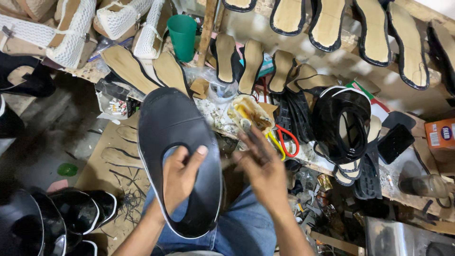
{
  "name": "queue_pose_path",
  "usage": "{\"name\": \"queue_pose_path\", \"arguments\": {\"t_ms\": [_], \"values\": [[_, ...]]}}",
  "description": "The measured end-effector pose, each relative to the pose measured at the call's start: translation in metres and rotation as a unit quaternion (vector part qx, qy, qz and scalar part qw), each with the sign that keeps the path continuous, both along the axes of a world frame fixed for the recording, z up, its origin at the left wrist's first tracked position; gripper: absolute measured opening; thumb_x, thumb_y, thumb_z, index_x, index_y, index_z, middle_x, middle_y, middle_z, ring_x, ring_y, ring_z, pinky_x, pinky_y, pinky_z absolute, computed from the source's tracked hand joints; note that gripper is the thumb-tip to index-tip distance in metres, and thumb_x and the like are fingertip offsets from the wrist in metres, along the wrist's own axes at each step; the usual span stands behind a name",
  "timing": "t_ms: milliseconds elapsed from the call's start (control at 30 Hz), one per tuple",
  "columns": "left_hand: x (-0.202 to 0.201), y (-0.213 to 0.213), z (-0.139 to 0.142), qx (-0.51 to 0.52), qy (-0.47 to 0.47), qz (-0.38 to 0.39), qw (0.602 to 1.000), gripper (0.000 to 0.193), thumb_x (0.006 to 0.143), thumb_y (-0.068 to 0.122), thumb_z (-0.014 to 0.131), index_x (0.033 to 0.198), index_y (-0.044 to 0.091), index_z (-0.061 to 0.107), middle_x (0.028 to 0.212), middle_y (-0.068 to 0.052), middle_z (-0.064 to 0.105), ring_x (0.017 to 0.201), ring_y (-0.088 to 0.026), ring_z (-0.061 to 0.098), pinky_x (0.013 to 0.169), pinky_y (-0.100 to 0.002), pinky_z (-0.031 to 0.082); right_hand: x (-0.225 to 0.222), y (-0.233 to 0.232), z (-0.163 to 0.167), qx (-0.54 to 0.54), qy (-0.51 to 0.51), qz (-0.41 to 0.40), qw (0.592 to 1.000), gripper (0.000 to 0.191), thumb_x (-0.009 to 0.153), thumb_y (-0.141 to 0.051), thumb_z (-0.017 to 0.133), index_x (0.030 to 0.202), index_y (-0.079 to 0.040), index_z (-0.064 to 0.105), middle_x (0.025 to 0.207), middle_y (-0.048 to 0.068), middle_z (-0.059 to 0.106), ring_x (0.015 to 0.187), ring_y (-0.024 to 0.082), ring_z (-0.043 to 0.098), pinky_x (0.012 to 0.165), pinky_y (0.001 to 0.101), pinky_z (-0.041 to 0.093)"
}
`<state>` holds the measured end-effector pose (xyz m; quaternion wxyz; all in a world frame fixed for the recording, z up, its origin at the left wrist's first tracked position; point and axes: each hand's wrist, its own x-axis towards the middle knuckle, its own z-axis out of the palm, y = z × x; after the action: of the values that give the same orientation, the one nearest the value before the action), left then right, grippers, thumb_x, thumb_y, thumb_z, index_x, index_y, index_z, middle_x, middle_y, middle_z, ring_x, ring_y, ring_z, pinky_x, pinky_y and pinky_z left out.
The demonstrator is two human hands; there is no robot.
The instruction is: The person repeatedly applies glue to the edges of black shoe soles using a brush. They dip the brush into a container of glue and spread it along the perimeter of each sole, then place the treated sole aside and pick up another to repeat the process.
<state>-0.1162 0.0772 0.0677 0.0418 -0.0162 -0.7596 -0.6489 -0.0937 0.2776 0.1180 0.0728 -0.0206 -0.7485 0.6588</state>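
My left hand [179, 176] grips a large black shoe upper [170, 118], a flat piece with a white edge and an oval opening; my fingers pass through that opening and my thumb lies on its inner rim. The piece stands over my lap in blue jeans. My right hand [259, 163] is to its right, blurred, its fingers pinched on a small brush-like tool [246, 124] that reaches to a glue-smeared container [250, 114] on the bench edge.
Tan insoles [251, 64] and black-rimmed soles [374, 33] cover the bench, with a green cup [182, 29], red-handled scissors [284, 140] and a stack of black uppers [341, 123]. White mesh shoes [71, 28] sit top left. More black uppers [52, 218] lie bottom left.
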Motion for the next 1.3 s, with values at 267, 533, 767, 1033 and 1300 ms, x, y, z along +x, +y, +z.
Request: {"name": "queue_pose_path", "arguments": {"t_ms": [267,533,767,1033,1300], "values": [[0.005,-0.018,-0.025,0.086,0.008,-0.153,0.984,0.032,0.101,0.026,0.068,0.104,-0.002,0.054,0.087,-0.003,0.055,0.082,-0.014,0.051,0.072,-0.032,0.043,-0.08,0.049,-0.017,0.449,0.082,-0.107,0.883,0.024,0.096,-0.032,0.068,0.109,-0.013,0.075,0.097,0.011,0.071,0.102,0.035,0.055,0.088,0.0524,0.037],[0.009,-0.022,-0.045,-0.025,-0.072,0.036,0.996,0.03,0.099,0.033,0.063,0.104,0.004,0.056,0.074,0.0,0.056,0.069,-0.009,0.051,0.064,-0.027,0.046,-0.102,0.056,-0.031,0.526,0.079,-0.121,0.838,0.026,0.097,-0.032,0.065,0.096,-0.007,0.071,0.102,0.013,0.069,0.104,0.039,0.052,0.086,0.0599,0.03],[0.004,-0.016,-0.043,-0.017,-0.009,-0.044,0.999,0.032,0.097,0.025,0.069,0.079,0.004,0.051,0.069,0.001,0.037,0.063,-0.008,0.036,0.055,-0.03,0.033,-0.071,0.069,-0.02,0.441,0.044,-0.204,0.873,0.03,0.1,-0.034,0.062,0.104,-0.006,0.07,0.086,0.018,0.066,0.092,0.036,0.058,0.098,0.0547,0.034],[-0.007,0.002,-0.004,0.041,0.031,-0.084,0.995,0.021,0.103,0.02,0.062,0.09,0.004,0.06,0.073,0.005,0.049,0.069,-0.005,0.044,0.061,-0.025,0.04,-0.023,0.061,-0.012,0.044,-0.024,-0.015,0.999,0.033,0.099,-0.03,0.068,0.109,0.001,0.074,0.094,0.001,0.068,0.09,0.01,0.057,0.08,0.0276,0.045],[-0.006,0.011,0.016,0.114,-0.012,-0.131,0.985,0.029,0.106,0.021,0.056,0.125,0.001,0.063,0.103,-0.002,0.065,0.096,-0.008,0.056,0.087,-0.025,0.047,-0.001,0.025,0.003,0.213,0.222,-0.006,0.951,0.024,0.094,-0.013,0.072,0.116,-0.005,0.073,0.106,0.007,0.073,0.101,0.02,0.065,0.094,0.0323,0.049]]}}
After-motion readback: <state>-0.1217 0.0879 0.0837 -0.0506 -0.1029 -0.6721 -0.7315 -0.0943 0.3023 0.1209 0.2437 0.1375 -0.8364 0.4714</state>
